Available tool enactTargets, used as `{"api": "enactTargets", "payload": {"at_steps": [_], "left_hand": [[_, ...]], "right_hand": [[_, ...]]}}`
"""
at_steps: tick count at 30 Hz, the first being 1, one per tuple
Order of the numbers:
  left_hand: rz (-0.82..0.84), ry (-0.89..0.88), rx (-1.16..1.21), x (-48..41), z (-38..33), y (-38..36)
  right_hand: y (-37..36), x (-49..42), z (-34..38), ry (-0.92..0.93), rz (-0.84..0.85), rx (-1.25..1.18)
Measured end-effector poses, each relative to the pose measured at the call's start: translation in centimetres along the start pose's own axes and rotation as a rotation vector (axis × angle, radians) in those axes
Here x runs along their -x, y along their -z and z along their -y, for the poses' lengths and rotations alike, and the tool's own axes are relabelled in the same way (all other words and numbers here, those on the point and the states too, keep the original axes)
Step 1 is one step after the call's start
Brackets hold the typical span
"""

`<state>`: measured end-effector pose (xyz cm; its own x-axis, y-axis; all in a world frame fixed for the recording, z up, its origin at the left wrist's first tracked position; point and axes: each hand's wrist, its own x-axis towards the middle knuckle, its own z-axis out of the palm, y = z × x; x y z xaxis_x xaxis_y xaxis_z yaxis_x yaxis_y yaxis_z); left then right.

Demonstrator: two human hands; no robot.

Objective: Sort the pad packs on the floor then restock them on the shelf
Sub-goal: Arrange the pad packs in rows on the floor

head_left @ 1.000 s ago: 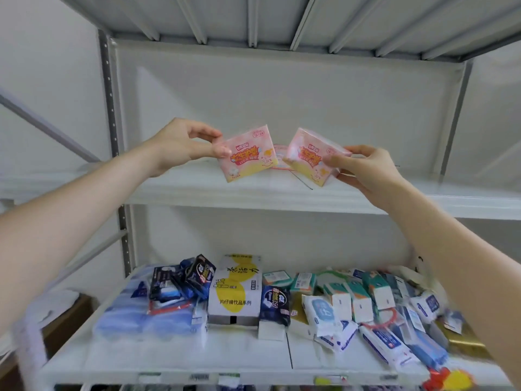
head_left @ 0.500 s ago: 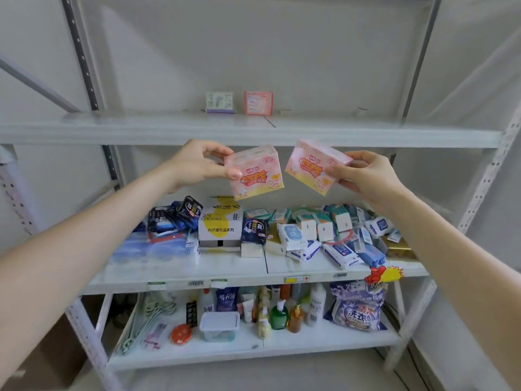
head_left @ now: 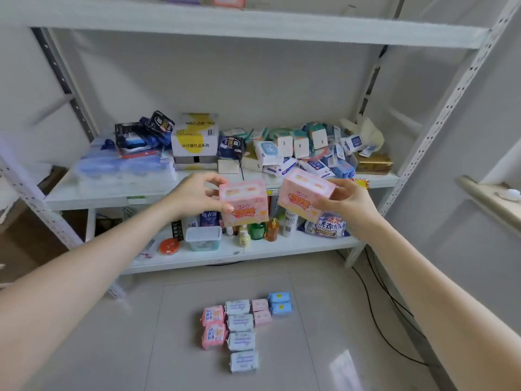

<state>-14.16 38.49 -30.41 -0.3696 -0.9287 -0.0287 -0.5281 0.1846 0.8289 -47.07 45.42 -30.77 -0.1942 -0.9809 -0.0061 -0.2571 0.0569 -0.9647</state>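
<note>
Shelf (head_left: 253, 26): white painted metal, perforated uprights. Floor (head_left: 338, 334): smooth glossy tile. Pad packs (head_left: 244, 206): glossy pink plastic film. Tub (head_left: 203, 239) at shelf's lower edge: translucent plastic.

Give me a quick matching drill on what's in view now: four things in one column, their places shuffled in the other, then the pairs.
Things
1. two light-blue soft pad packs
2. gold foil box
3. round orange tin
4. left-side pink plastic pad pack with orange print

Places
a. bottom shelf, left of the white-lidded tub
b. gripped by the left hand
c. floor, right end of the sorted group
d. middle shelf, right end

Pairs: 1-c, 2-d, 3-a, 4-b.

The twin pink pack is gripped by the right hand.
</note>
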Motion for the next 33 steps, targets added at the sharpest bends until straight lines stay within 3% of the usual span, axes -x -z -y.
{"api": "enactTargets", "payload": {"at_steps": [18, 33], "left_hand": [[0.063, 0.318, -0.012, -0.3, 15.5, -22.8], [0.13, 0.332, -0.176, -8.4, 43.3, -44.1]], "right_hand": [[1.3, 3.2, -25.7, -0.285, 0.232, 0.087], [-5.9, -0.7, -60.3, -0.415, 0.339, 0.071]]}}
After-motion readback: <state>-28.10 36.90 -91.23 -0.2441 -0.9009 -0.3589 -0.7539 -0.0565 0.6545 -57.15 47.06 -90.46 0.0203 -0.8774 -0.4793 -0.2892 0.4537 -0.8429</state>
